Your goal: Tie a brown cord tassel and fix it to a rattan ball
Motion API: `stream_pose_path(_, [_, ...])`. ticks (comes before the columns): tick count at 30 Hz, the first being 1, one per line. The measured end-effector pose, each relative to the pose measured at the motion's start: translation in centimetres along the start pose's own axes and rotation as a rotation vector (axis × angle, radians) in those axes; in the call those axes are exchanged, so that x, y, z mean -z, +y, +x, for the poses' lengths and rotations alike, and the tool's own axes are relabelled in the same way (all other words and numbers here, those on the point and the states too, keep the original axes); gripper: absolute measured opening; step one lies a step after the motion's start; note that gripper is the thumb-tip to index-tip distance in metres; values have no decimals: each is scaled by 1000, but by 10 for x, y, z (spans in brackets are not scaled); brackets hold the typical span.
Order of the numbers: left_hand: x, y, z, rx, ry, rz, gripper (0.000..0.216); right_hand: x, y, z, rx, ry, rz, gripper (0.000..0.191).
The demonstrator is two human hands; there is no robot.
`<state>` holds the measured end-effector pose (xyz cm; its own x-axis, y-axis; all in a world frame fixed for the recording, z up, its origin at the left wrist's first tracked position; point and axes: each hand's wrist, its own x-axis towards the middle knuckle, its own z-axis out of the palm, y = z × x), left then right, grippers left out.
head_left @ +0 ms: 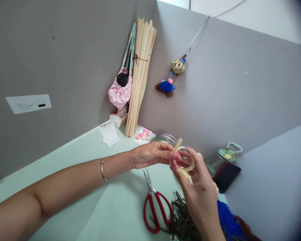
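Note:
My left hand [153,154] pinches the end of a thin pale bamboo strip [188,157] that curls into a loop. My right hand [197,182] is closed around the same loop from below, fingers through and under it, with more woven strip behind the palm. Both hands hover over the pale green table [95,187]. A silver bangle [102,170] sits on my left wrist.
Red-handled scissors [154,204] lie under my hands beside dark fibre strands [184,217] and blue thread [227,219]. A bundle of bamboo strips [140,77] leans in the corner by a pink pouch [119,92]. Beads [143,135], a glass jar [165,138], a bottle [224,157] and a phone [227,175] are nearby. A woven ornament [177,67] hangs on the partition.

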<state>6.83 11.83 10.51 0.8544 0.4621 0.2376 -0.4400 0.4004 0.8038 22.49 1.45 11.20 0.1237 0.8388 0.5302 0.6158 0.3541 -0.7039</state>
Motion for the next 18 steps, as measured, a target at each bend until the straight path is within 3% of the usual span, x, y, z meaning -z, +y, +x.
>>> stream_pose_path(4, [0, -2, 0, -6, -4, 7, 24, 0, 2, 1, -33, -99, 48, 89])
stream_pose_path(9, [0, -4, 0, 16, 6, -7, 27, 4, 3, 1, 36, -108, -158, 63])
stream_pose_path(14, [3, -6, 1, 12, 16, 125, 26, 14, -1, 3, -19, -106, -75, 73])
stream_pose_path(18, [0, -12, 2, 16, 19, 354, 25, 19, -4, 5, -101, 30, 25, 38])
